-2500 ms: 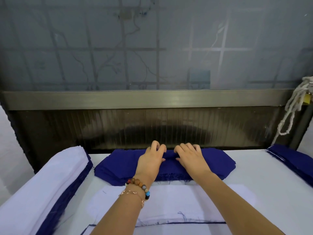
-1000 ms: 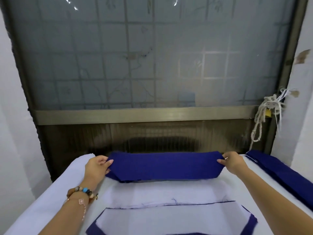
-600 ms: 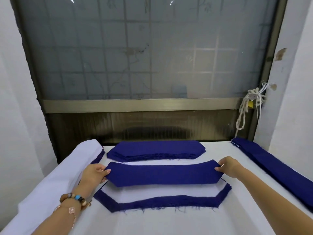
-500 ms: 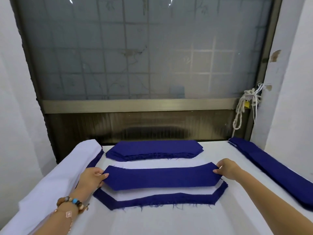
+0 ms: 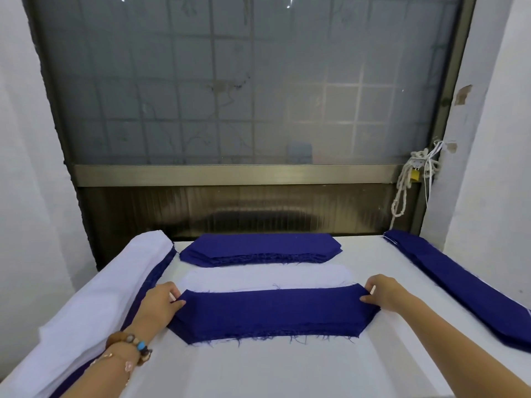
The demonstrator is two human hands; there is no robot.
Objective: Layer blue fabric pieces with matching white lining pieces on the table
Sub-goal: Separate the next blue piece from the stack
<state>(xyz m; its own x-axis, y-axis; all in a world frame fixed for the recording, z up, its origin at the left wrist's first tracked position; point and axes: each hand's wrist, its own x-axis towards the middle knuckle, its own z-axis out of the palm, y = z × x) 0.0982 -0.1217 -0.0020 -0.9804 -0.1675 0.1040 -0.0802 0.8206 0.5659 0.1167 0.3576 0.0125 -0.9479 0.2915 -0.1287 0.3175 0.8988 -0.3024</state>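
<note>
Holding one blue fabric piece [image 5: 270, 310] by both ends, low over the white counter [image 5: 287, 369]. Left hand [image 5: 161, 303] pinches the left tip, thumb on top of the cloth. Right hand [image 5: 385, 294] pinches the right tip the same way. Piece is stretched flat between them, long side across the view, corners cut at an angle.

White lining piece [image 5: 267, 278] lies just behind and partly under the blue one; its far half is uncovered. Frayed blue threads and a thin white edge show along the near side, so more layers sit beneath; how many, cannot tell.

Stack of blue pieces [image 5: 258, 249] of like shape sits at the far edge of the counter, near the lining but apart from it. Long blue strips [image 5: 459, 288] are piled along the right side. White pile [image 5: 94, 305] with blue under it runs along the left side, touching the left forearm. Beaded bracelets [image 5: 132, 344] on the left wrist. Frosted window [image 5: 244, 81] behind; knotted cord [image 5: 408, 185] hangs at its right frame.
</note>
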